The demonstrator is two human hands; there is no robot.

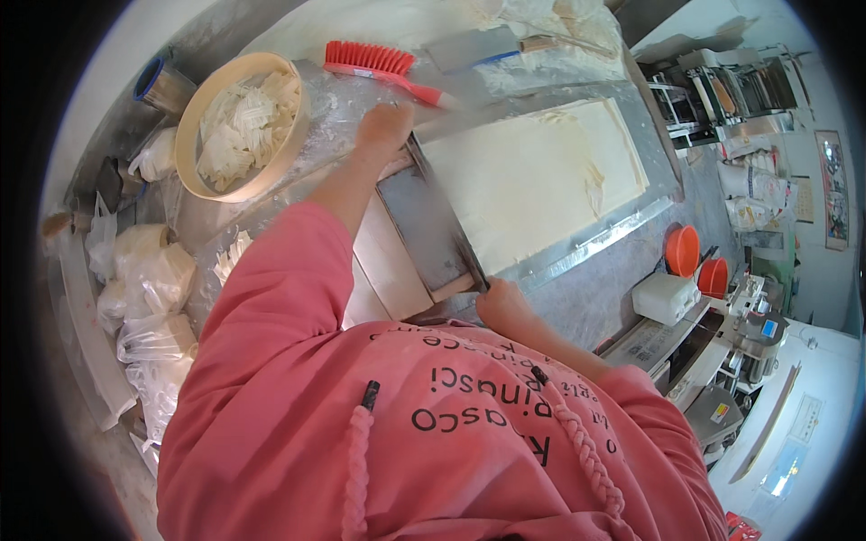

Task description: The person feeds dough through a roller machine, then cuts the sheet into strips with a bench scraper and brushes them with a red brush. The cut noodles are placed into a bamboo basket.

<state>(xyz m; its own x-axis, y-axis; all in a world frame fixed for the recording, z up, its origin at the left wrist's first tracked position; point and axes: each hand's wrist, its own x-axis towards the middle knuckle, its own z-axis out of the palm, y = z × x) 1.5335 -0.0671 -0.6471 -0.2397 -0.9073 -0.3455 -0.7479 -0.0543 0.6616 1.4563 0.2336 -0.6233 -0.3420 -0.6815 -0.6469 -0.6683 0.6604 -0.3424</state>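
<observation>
A wide stack of pale dough sheets (532, 176) lies on the metal worktop. Across its left end sits a long frame-like tool (417, 221) with a dark edge, a grey panel and wooden end pieces; its exact kind I cannot make out. My left hand (386, 126) is closed round its far end. My right hand (505, 305) is closed on its near end, close to my body. Left of the tool is a smooth pale surface (383, 261), partly hidden by my left arm. Some cut dough strips (233, 254) show beside my left sleeve.
A round wooden-rimmed tub (188, 149) holds cut dough strips at the far left. A red brush (370, 61) and a flat blade with a wooden handle (474, 50) lie beyond the stack. Filled plastic bags (158, 270) stand left; orange buckets (682, 251) and a scale (760, 332) are right.
</observation>
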